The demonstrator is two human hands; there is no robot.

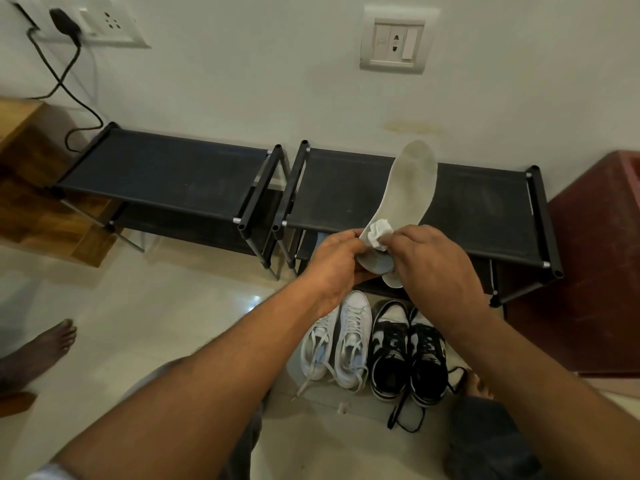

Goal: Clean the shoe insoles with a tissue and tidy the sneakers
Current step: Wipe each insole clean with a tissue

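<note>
Your left hand (337, 259) grips the insole (412, 183) at its heel and your right hand (434, 263) pinches the tissue (381, 233) onto it there, so the unwiped length runs up and away toward the toe.

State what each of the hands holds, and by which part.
The left hand grips the insole near its heel end; right hand pinches the tissue against it.
</note>
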